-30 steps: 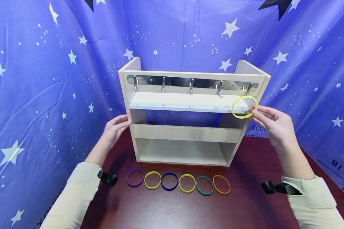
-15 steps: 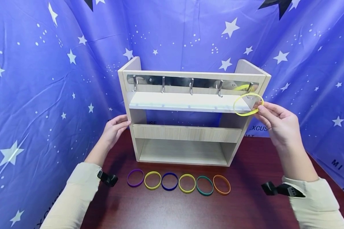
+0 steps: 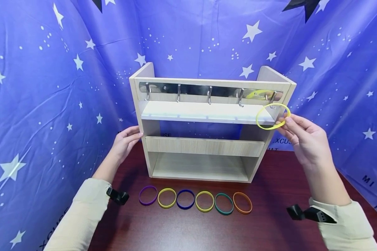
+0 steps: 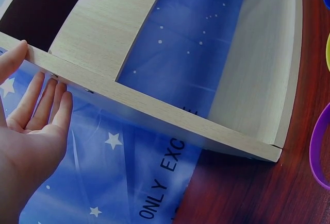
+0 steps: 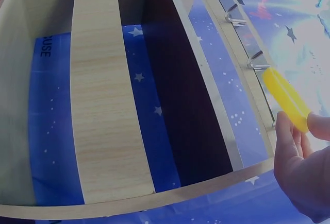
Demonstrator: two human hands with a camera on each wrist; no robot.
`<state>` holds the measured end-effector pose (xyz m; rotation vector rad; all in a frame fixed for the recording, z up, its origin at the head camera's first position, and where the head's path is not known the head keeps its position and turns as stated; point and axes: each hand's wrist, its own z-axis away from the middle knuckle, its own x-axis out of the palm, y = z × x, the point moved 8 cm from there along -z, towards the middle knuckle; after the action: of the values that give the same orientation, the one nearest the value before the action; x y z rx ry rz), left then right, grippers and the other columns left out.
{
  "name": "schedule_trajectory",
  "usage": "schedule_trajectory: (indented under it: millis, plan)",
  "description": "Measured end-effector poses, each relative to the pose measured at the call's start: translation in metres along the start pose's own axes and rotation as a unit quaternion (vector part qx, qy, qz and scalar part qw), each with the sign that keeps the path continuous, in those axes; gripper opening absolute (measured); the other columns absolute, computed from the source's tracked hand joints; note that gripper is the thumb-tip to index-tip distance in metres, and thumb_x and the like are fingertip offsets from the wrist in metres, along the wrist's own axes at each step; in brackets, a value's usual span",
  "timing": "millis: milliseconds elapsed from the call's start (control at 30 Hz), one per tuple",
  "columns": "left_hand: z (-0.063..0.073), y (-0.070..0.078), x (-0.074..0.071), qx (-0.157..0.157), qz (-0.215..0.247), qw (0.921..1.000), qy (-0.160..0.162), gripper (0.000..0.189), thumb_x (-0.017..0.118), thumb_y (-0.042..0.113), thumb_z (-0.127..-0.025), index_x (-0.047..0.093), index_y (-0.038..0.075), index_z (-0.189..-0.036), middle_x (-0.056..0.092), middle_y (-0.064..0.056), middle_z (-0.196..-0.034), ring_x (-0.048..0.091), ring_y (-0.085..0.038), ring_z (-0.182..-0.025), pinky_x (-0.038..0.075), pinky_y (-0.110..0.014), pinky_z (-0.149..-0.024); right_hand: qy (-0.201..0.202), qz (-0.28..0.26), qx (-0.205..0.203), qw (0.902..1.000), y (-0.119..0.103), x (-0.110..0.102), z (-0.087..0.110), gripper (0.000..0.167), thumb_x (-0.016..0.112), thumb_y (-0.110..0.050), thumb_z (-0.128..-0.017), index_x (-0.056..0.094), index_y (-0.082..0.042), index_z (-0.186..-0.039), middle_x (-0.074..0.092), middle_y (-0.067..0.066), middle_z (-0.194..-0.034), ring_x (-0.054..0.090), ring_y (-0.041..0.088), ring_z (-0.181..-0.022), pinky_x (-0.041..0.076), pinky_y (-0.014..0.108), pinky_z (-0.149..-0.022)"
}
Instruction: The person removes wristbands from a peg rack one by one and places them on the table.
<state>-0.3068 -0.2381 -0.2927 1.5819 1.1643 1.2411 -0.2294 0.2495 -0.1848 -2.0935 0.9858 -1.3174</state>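
My right hand pinches a yellow silicone wristband between thumb and fingers, at the right end of a small wooden shelf unit. The wristband's upper edge overlaps the tip of the rightmost metal hook in the head view; whether they touch I cannot tell. Seen from the right wrist, the band is edge-on near the row of hooks. My left hand rests its fairly straight fingers against the unit's left side panel, and the thumb lies at its front edge in the left wrist view.
Several wristbands lie in a row before the unit: purple, yellow, blue, yellow, green and orange. A starry blue cloth surrounds the dark red table at the back and sides.
My right hand has carried the yellow wristband slightly right and up, nearer the rightmost hook, then a touch lower. The left hand has stayed at the side panel.
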Motion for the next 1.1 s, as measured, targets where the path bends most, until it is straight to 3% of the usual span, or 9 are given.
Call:
schedule_trajectory:
  millis: [333, 767, 1100]
  plan:
    - [0.002, -0.002, 0.0, -0.006, 0.004, 1.0, 0.002, 0.025, 0.055, -0.005, -0.09, 0.062, 0.017, -0.101, 0.067, 0.009, -0.097, 0.064, -0.001, -0.092, 0.052, -0.012, -0.087, -0.009, 0.046, 0.038, 0.9982, 0.014, -0.005, 0.01, 0.025, 0.048, 0.01, -0.094, 0.071, 0.005, -0.1, 0.076, 0.013, -0.089, 0.074, 0.019, -0.084, 0.06, 0.028, -0.077]
    - [0.001, 0.001, 0.001, -0.008, 0.008, 0.9999, 0.0, 0.026, 0.056, -0.004, -0.09, 0.065, 0.019, -0.098, 0.066, 0.008, -0.097, 0.064, -0.002, -0.093, 0.051, -0.012, -0.088, -0.052, 0.052, 0.059, 0.9956, 0.031, -0.015, 0.02, 0.029, 0.043, 0.011, -0.095, 0.07, 0.005, -0.103, 0.075, 0.015, -0.094, 0.073, 0.02, -0.089, 0.059, 0.029, -0.08]
    - [0.001, 0.001, 0.002, -0.007, 0.014, 0.9999, -0.003, 0.027, 0.056, -0.004, -0.09, 0.066, 0.02, -0.097, 0.067, 0.008, -0.098, 0.064, -0.002, -0.094, 0.051, -0.012, -0.089, -0.052, 0.093, 0.087, 0.9905, 0.052, -0.031, 0.032, 0.031, 0.043, 0.011, -0.096, 0.071, 0.001, -0.103, 0.076, 0.011, -0.093, 0.074, 0.017, -0.089, 0.059, 0.028, -0.08]
